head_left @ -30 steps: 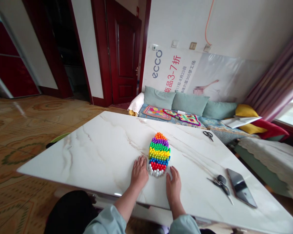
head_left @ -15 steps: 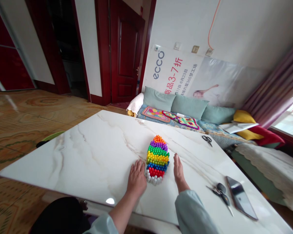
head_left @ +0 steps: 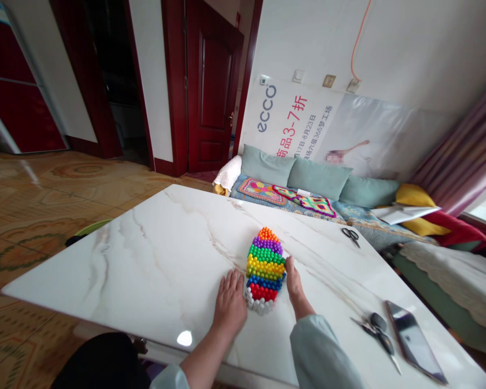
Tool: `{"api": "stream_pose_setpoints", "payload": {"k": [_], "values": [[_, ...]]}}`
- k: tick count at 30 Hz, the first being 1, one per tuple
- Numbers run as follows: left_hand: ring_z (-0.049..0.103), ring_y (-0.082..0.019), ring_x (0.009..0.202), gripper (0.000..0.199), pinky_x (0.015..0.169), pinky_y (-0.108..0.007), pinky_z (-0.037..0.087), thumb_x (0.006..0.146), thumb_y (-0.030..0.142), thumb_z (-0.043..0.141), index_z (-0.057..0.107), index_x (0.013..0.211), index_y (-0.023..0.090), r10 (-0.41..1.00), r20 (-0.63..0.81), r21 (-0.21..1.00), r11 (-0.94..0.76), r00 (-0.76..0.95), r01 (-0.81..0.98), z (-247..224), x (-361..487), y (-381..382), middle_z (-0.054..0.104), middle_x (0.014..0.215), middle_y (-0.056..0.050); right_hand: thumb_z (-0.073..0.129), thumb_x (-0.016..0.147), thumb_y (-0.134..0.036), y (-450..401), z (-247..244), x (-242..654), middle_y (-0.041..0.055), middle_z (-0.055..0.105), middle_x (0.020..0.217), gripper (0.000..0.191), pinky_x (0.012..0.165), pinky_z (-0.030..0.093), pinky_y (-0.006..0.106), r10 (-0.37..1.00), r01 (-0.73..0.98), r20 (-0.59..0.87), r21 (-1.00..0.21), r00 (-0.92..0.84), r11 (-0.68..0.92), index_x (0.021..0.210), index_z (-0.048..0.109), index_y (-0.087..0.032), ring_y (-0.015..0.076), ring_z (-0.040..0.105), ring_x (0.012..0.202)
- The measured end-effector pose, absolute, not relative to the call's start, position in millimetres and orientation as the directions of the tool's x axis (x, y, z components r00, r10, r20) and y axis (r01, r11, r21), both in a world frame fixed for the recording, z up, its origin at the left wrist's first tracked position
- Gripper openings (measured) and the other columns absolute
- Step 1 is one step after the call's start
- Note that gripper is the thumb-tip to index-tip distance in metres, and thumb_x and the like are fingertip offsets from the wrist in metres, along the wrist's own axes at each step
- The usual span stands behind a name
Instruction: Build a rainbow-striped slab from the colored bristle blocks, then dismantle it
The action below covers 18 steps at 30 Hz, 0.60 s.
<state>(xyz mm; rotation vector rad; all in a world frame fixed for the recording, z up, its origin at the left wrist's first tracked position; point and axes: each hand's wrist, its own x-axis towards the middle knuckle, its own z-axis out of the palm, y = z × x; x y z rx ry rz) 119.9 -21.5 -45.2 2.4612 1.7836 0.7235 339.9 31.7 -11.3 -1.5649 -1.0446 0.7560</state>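
A beaded piece (head_left: 266, 265) lies on the white marbled table (head_left: 146, 259), striped orange, purple, green, yellow, blue, red and white from far end to near end. My left hand (head_left: 230, 302) rests flat on the tabletop, palm down with its fingers stretched, beside the lower left edge of the beads. On the other side my right hand (head_left: 295, 282) stands on its edge with straight fingers, its fingertips at the right edge of the beads. Neither hand is wrapped round anything.
Black-handled scissors (head_left: 350, 236) lie near the table's far right edge. Closer in on the right are another cutting tool with dark handles (head_left: 380, 336) and a phone (head_left: 415, 340). Beyond the table stands a sofa with green cushions (head_left: 267, 165).
My right hand has closed the small gap to the beads and now reaches their right edge. The left hand stays flat beside them. The whole view has shifted slightly.
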Motion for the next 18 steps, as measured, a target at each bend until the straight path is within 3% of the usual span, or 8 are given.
{"api": "stream_pose_setpoints", "payload": {"k": [3,6,11,18], "values": [[0.026,-0.025,0.141,0.054,0.117,-0.041,0.021,0.085,0.013,0.042,0.046,0.138,0.015,0.899,0.369,0.284,-0.352,0.237,0.892,-46.6,119.9,-20.8,0.037,0.151,-0.009,0.023,0.075,-0.084,28.4,-10.2,339.1,0.0171,0.059,0.129,0.099,0.106,0.037,0.039,0.889,0.292,0.04,-0.95,0.456,-0.107,0.124,0.061,-0.007,0.0288,0.05,0.126],[0.028,-0.025,0.141,0.054,0.117,-0.041,0.022,0.084,0.012,0.042,0.046,0.138,0.014,0.892,0.387,0.292,-0.36,0.235,0.886,-47.2,120.0,-20.3,0.038,0.15,-0.009,0.014,0.079,-0.081,12.8,-9.7,339.7,0.0182,0.045,0.143,0.101,0.111,0.03,0.038,0.836,0.342,0.078,-0.93,0.543,-0.136,0.136,0.047,-0.004,0.0276,0.039,0.135],[0.031,-0.026,0.139,0.055,0.116,-0.043,0.025,0.083,0.009,0.042,0.047,0.137,0.012,0.887,0.405,0.305,-0.361,0.223,0.881,-46.9,119.9,-19.7,0.04,0.148,-0.011,0.027,0.075,-0.082,-32.5,-19.6,339.2,0.0224,0.043,0.143,0.103,0.114,0.021,0.046,0.805,0.456,0.122,-0.868,0.58,-0.196,0.138,0.045,-0.002,0.0347,0.034,0.136],[0.033,-0.026,0.138,0.054,0.116,-0.044,0.026,0.083,0.008,0.04,0.049,0.136,0.01,0.889,0.391,0.297,-0.366,0.237,0.882,-43.0,120.3,-22.1,0.042,0.147,-0.013,0.017,0.089,-0.069,-76.1,-49.2,319.7,0.014,0.038,0.148,0.084,0.116,0.015,0.049,0.892,0.847,0.256,-0.486,0.373,-0.214,0.144,0.036,-0.009,0.0279,0.025,0.141]]}}
